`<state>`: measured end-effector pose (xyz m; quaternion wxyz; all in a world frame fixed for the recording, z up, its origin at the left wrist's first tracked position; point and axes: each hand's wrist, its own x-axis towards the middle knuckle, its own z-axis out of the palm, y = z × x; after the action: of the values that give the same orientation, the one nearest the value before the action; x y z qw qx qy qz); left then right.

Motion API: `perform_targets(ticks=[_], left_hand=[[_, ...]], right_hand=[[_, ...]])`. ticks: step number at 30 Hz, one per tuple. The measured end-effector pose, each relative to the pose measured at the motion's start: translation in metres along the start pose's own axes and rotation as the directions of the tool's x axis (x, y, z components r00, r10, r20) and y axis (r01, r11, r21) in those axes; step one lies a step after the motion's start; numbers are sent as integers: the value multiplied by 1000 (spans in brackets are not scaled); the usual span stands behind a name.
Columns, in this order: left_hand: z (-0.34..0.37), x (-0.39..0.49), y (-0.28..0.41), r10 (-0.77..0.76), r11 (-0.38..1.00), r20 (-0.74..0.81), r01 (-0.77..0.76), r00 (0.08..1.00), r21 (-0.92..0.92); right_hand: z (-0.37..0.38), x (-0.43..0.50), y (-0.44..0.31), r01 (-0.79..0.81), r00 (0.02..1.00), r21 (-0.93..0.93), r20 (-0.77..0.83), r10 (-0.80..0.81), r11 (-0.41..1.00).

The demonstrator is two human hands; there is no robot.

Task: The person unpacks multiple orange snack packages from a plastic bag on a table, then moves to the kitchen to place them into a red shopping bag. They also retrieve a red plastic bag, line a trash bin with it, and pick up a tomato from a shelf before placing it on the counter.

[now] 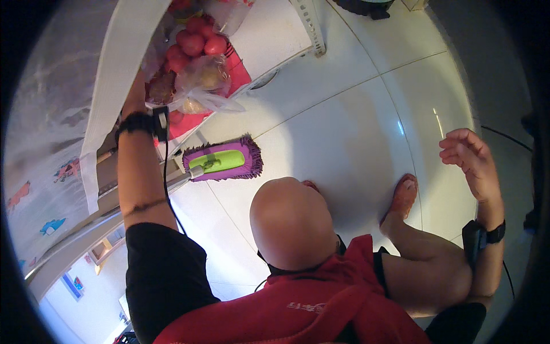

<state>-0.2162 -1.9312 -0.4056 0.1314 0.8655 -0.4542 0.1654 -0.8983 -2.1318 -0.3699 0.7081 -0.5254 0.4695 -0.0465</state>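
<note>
My left hand point(136, 92) reaches into a low shelf at the upper left. A pale cover hides its fingers, so I cannot see whether they hold anything. Beside it lie a clear plastic bag point(204, 81) with yellowish contents and a dark brown item point(161, 88). Several red tomatoes point(191, 44) rest just beyond, above a red mat point(235, 66). Out to the right, my right hand point(466, 159) hangs in the air over the floor with its fingers loosely bent and apart. Nothing is in it.
A flat mop point(223, 159) with a purple chenille pad stands near the shelf's edge. The translucent cover point(51, 142) with printed animals drapes at left. A perforated metal shelf post point(310, 26) meets the tiled floor point(331, 116). Cables run from both wrists.
</note>
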Motion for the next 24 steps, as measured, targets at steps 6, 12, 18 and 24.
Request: perform_targets(ticks=[6,12,18,24], left_hand=[[-96,-145,185,493,787,225,-321,840,-527],[-123,-175,287,834,325,270,-34,481,-945],[-175,-181,248,865,475,410,-212,290,-854],[-177,-221,248,803,596,534,-317,266,-738]], right_hand=[[51,38,-25,-11,953,248,295,-65,969],[161,87,-26,48,825,417,496,-272,908],[47,26,-33,321,934,-273,252,-255,907],[-39,-129,-4,404,817,-757,46,-575,513]])
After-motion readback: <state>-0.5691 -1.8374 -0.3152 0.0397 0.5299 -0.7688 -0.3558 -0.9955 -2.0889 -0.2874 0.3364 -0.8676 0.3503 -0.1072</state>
